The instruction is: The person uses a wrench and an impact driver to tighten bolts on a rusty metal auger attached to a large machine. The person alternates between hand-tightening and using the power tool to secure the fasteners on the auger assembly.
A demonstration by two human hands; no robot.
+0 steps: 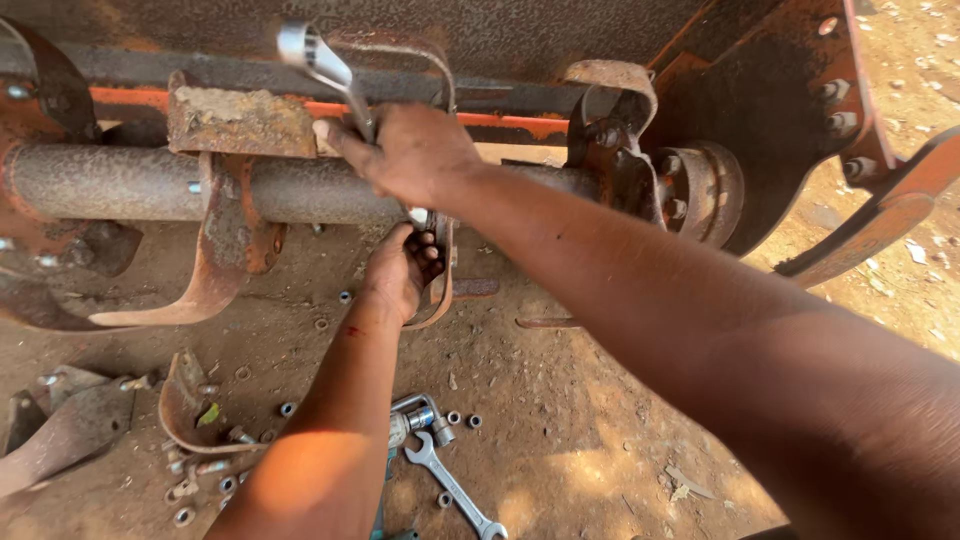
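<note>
Two hands on one curved tiller blade (440,285), centre frame, against rusty shaft (130,182). Right hand (415,150) clenched round ring spanner (325,62), handle toward 11 o'clock. Left hand (402,270) gripping blade at 6 o'clock. Steady blade, seat spanner squarely. Loose spanners (450,485), nuts at 6 o'clock.

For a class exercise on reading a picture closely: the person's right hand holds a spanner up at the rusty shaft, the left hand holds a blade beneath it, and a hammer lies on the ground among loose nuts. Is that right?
Not quite. The head view shows no hammer: a second spanner lies on the ground among the loose nuts. The rest stands: the right hand holds a spanner at the rusty shaft, and the left hand holds the blade beneath.
</note>
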